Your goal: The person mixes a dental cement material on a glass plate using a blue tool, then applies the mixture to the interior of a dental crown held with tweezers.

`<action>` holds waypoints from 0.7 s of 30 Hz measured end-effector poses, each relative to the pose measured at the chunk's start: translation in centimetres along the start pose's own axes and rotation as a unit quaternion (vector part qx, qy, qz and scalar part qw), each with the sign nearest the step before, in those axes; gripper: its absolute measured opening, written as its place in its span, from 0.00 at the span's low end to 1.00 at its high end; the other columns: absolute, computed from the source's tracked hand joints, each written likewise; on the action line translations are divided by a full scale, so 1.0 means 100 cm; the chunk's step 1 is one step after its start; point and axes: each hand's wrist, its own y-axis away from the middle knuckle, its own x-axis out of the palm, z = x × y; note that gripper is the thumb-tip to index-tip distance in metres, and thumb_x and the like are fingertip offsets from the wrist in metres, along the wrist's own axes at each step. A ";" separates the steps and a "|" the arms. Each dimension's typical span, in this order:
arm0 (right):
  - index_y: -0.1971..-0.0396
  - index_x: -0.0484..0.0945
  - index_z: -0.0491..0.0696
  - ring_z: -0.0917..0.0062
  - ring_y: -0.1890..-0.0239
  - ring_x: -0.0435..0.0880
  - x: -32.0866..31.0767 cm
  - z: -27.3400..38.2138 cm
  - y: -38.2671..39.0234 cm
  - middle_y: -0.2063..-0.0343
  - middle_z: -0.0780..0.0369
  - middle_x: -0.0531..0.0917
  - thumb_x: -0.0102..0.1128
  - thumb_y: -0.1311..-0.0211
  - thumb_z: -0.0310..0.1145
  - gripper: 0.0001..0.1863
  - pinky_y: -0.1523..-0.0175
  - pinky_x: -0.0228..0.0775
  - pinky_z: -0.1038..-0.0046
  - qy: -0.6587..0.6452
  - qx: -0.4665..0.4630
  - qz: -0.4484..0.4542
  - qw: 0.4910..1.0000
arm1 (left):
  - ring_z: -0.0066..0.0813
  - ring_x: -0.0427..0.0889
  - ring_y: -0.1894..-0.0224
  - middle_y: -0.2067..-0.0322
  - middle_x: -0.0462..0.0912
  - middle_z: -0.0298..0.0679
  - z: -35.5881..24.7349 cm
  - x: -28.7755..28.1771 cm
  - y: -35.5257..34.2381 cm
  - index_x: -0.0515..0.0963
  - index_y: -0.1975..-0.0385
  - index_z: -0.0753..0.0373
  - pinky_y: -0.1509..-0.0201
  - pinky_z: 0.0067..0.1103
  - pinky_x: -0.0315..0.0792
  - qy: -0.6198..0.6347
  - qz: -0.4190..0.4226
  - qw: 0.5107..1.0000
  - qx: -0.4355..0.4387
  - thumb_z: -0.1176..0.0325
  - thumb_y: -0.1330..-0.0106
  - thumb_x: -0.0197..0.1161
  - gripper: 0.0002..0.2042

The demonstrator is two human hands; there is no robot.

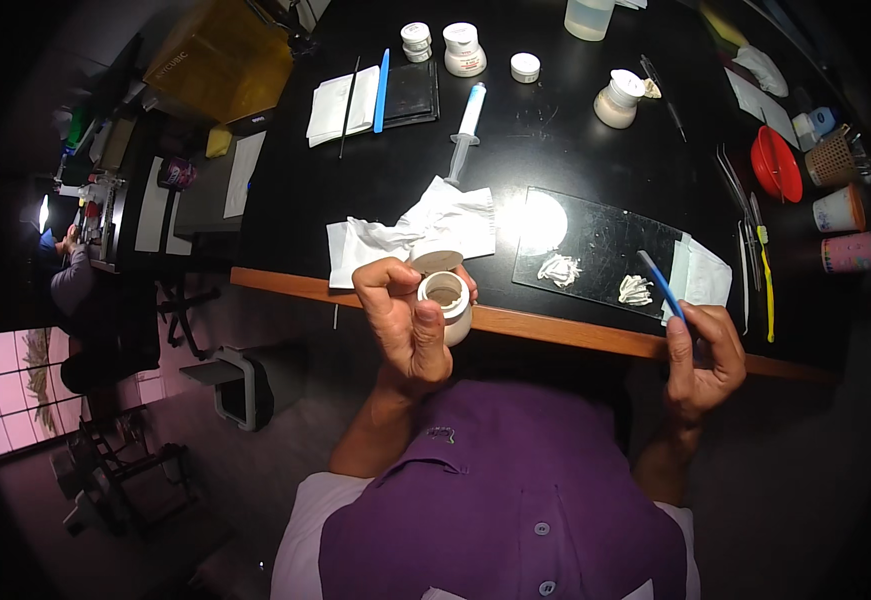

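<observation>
My left hand (400,325) is closed around a small white jar (457,328), uncapped and tilted so its mouth faces me. A round lid (437,262) sits just beyond the jar's mouth, by the fingers of that hand. A slim blue stick-like tool (663,285) is gripped in my right hand (705,365), its tip pointing up and left over a glass slab (595,240). Two small heaps of white material, a left heap (559,270) and a right heap (635,290), lie on the slab. The right heap is nearest the tool.
Crumpled white tissue (445,222) lies beyond my left hand, with a syringe (467,125) behind it. White jars (463,50) and an open bottle (618,100) stand farther back. Tweezers (733,185), a yellow-handled tool (767,290) and a red bowl (775,163) are at the right.
</observation>
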 end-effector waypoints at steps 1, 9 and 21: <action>0.57 0.89 0.38 0.76 0.65 0.85 0.001 0.007 -0.002 0.68 0.58 0.86 0.71 0.37 0.17 0.09 0.56 0.75 0.78 -0.007 0.005 0.042 0.999 | 0.31 0.81 0.60 0.62 0.78 0.50 0.001 0.000 0.000 0.55 0.45 0.61 0.53 0.26 0.76 -0.012 0.009 1.000 0.015 0.59 0.20 0.61 0.21; 0.57 0.92 0.40 0.82 0.80 0.78 0.009 0.049 -0.055 0.77 0.62 0.82 0.73 0.46 0.15 0.15 0.75 0.66 0.79 -0.021 -0.109 0.174 0.978 | 0.36 0.82 0.54 0.56 0.78 0.50 0.009 0.015 -0.022 0.63 0.45 0.65 0.46 0.31 0.76 -0.216 0.066 0.969 0.104 0.81 0.42 0.74 0.30; 0.65 0.92 0.43 0.74 0.82 0.77 0.032 0.015 -0.093 0.82 0.62 0.78 0.72 0.52 0.21 0.11 0.77 0.68 0.70 0.044 -0.226 0.148 0.962 | 0.41 0.85 0.44 0.52 0.86 0.35 0.008 0.021 -0.087 0.71 0.46 0.56 0.37 0.39 0.64 -0.342 0.234 0.891 0.184 0.84 0.49 0.75 0.30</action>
